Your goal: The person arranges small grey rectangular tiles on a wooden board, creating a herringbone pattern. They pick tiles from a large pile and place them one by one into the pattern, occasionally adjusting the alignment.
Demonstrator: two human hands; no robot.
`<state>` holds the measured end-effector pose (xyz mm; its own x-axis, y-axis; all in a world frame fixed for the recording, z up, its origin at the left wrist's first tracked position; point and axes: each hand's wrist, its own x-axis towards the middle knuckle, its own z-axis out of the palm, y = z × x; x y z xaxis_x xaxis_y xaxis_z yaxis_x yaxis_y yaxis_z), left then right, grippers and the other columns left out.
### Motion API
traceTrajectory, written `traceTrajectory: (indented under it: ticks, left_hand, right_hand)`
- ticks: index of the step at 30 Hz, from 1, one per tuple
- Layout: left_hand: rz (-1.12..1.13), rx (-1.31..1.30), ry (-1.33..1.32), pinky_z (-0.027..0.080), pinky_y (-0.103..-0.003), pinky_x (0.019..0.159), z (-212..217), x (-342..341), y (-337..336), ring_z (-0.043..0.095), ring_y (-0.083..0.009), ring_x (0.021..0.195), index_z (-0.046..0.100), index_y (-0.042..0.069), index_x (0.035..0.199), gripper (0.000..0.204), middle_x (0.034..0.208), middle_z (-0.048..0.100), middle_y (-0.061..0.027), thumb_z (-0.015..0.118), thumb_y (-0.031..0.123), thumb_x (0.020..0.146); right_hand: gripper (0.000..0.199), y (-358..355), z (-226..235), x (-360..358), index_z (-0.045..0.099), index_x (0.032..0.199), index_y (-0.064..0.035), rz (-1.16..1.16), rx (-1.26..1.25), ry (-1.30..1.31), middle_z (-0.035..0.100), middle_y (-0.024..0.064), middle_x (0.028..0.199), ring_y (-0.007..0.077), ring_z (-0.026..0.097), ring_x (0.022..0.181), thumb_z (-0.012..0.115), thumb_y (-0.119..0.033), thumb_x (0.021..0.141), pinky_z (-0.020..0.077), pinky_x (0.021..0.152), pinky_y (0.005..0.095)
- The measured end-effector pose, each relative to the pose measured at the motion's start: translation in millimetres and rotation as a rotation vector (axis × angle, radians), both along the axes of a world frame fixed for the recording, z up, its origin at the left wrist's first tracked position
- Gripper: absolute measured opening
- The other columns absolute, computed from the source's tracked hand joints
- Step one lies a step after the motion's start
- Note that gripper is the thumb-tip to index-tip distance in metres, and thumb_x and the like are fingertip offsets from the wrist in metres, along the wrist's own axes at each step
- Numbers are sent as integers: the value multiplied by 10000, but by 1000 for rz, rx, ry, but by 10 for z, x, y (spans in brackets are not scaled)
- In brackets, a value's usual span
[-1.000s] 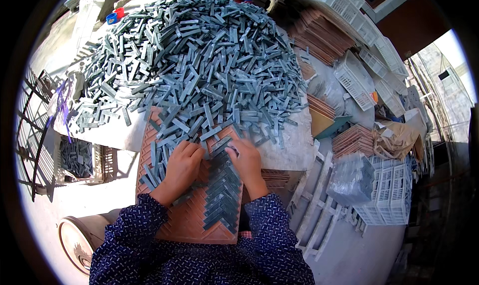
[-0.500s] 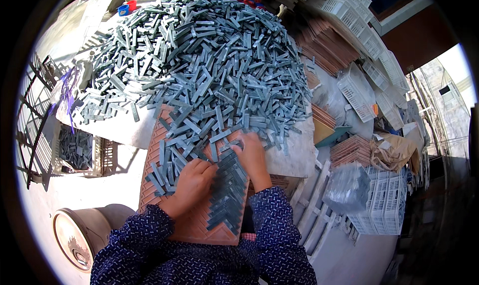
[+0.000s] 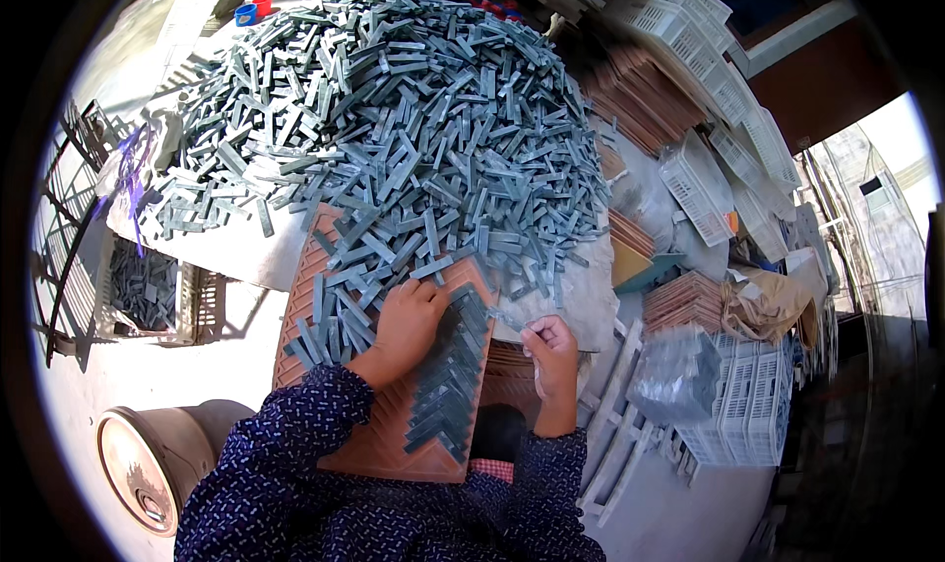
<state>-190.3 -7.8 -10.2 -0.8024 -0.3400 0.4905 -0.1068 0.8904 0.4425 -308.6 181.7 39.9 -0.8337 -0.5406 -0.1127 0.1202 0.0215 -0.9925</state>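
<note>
A terracotta-coloured tray (image 3: 359, 444) with moulded herringbone ridges lies in front of me, tilted slightly. Grey-green stone strips (image 3: 448, 380) fill its right part in a herringbone pattern. Loose strips (image 3: 340, 311) are heaped over its upper left. My left hand (image 3: 406, 323) rests above the tray's middle, its fingers curled down among the strips; what they hold, if anything, is hidden. Just off the tray's right edge, my right hand (image 3: 554, 350) pinches a single stone strip (image 3: 506, 318) between thumb and fingers, slightly blurred.
A big pile of stone strips (image 3: 413, 119) covers the table (image 3: 581, 296) beyond the tray. At right are stacked terracotta trays (image 3: 640, 99), white plastic crates (image 3: 748, 395) and a plastic-wrapped bundle (image 3: 674, 375). A barrel (image 3: 148, 464) and a crate of strips (image 3: 148, 291) stand at left.
My right hand has moved right and toward me, off the tray's edge, with a strip in its fingers. My left hand has shifted up and to the right over the tray.
</note>
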Motion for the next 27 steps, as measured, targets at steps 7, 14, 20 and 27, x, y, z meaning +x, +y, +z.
traceTrajectory:
  ticks: [7, 14, 20, 27]
  left_hand:
    - [-26, 20, -125, 449, -375, 739, 70, -37, -49, 563, -258, 855, 624, 60, 845, 137, 843, 585, -79, 597, 61, 711]
    - [-381, 1275, -106, 473, -294, 663, 322, 606, 286, 576, -146, 743, 624, 5, 1020, 173, 884, 627, -76, 588, 128, 904]
    - [-191, 1526, -127, 419, -206, 575, 156, 1055, 239, 511, -66, 620, 600, -27, 1083, 199, 768, 585, -13, 482, 74, 959]
    - [-109, 1540, -1, 399, -199, 581, 255, 1182, 149, 482, -62, 621, 602, -32, 1065, 189, 762, 583, -7, 499, 80, 954]
  right_hand:
    - [125, 335, -203, 332, 541, 889, -33, -50, -111, -108, 580, 28, 794, 88, 524, 658, 646, 9, 836, 423, 604, 206]
    - [90, 6, -115, 487, 555, 928, -15, 353, -28, -66, 596, 15, 815, 69, 551, 707, 627, -38, 880, 451, 636, 213]
    - [69, -518, -141, 187, 642, 869, -6, 165, 332, 543, 637, 81, 809, 157, 612, 710, 649, -65, 834, 479, 643, 281]
    - [116, -838, -385, 79, 654, 871, -18, 205, 425, 1036, 635, 145, 826, 314, 619, 742, 668, -26, 756, 490, 676, 362]
